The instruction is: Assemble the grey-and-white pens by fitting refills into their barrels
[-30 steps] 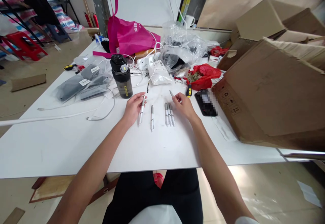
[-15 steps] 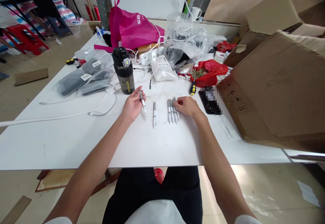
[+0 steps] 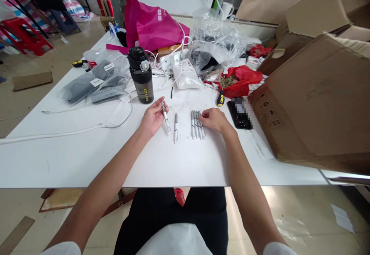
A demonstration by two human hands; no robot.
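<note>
Left hand [image 3: 153,118] pinches a silver pen [image 3: 165,117], tip down, clear of the surface. Right hand [image 3: 212,119] lies open, touching the grouped pens [image 3: 196,125]. A single pen [image 3: 175,128] lies between them on the white tabletop [image 3: 179,162].

- One slim white-and-silver pen [image 3: 165,118], tilted, pinched in the left fingers [image 3: 160,107]
- A second pen [image 3: 175,128] lying alone on the counter [image 3: 86,162]
- A tight row of matching pens [image 3: 196,125], side by side, just beside the right fingers [image 3: 207,113]
</note>
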